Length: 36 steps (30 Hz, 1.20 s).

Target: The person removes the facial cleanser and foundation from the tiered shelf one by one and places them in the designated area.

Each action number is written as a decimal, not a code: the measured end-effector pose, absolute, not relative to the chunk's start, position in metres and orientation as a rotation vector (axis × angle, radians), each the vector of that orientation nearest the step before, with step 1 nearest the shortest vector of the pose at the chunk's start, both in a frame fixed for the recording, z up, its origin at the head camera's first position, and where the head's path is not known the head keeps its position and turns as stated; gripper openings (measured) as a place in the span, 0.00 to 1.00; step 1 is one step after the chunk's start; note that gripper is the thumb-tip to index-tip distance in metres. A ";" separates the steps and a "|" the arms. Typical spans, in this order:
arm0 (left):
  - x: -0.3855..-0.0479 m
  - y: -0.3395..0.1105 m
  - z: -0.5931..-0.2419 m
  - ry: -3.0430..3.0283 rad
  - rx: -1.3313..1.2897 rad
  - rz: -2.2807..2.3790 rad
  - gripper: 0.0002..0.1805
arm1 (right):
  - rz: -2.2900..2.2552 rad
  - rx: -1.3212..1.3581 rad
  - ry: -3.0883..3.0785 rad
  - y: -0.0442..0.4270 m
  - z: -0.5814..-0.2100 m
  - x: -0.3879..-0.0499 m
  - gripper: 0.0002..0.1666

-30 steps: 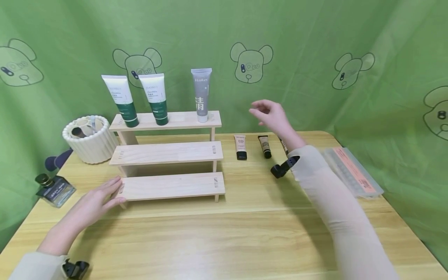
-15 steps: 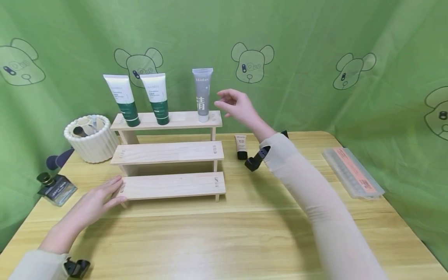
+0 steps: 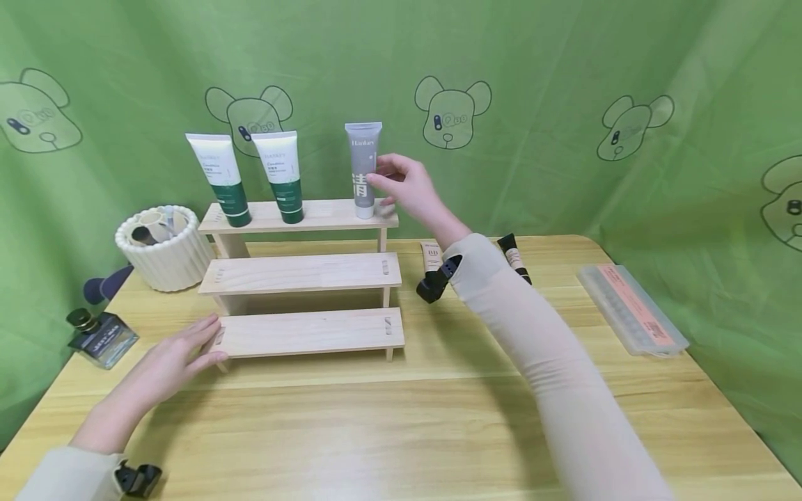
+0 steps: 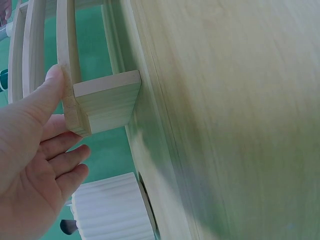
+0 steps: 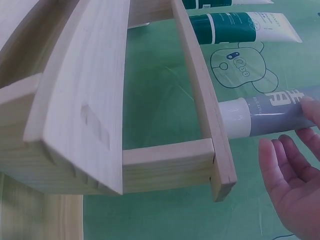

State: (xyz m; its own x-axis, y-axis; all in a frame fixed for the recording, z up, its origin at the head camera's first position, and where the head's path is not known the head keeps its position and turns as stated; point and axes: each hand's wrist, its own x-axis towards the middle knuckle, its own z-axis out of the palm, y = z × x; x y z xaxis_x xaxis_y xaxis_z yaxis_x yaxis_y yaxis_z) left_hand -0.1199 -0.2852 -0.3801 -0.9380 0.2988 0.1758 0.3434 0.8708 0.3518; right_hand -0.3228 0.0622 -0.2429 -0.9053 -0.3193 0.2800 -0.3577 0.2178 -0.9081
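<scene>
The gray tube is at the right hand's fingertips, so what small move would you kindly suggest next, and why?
Perhaps the right hand should firm its pinch before moving the gray tube: the thumb touches its front, and it stands on its cap on the top shelf.

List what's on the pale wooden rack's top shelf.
Two white-and-green plastic tubes and one grey tube, pinched by the right hand; the shelf beneath them is covered.

Grey tube point(image 3: 361, 161) “清”, beige tube point(image 3: 431, 255) “BB”
</scene>
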 end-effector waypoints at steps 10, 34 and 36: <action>-0.119 -0.285 -0.380 -2.910 -0.504 -0.584 0.34 | 1.911 0.672 -2.375 0.060 -0.243 -0.321 0.22; -0.119 -0.285 -0.381 -2.903 -0.508 -0.587 0.34 | 1.940 0.593 -2.334 0.105 -0.247 -0.280 0.21; -0.119 -0.285 -0.381 -2.899 -0.509 -0.584 0.34 | 1.924 0.580 -2.357 0.113 -0.249 -0.274 0.21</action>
State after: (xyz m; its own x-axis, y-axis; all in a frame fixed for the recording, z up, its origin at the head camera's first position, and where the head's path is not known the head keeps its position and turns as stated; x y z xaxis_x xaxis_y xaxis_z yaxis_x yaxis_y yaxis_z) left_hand -0.1193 -0.2847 -0.3811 -0.9328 0.2991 0.2011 0.3536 0.8673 0.3504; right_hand -0.2743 0.1132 -0.2494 -0.9288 -0.2573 0.2668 -0.3129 0.1585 -0.9365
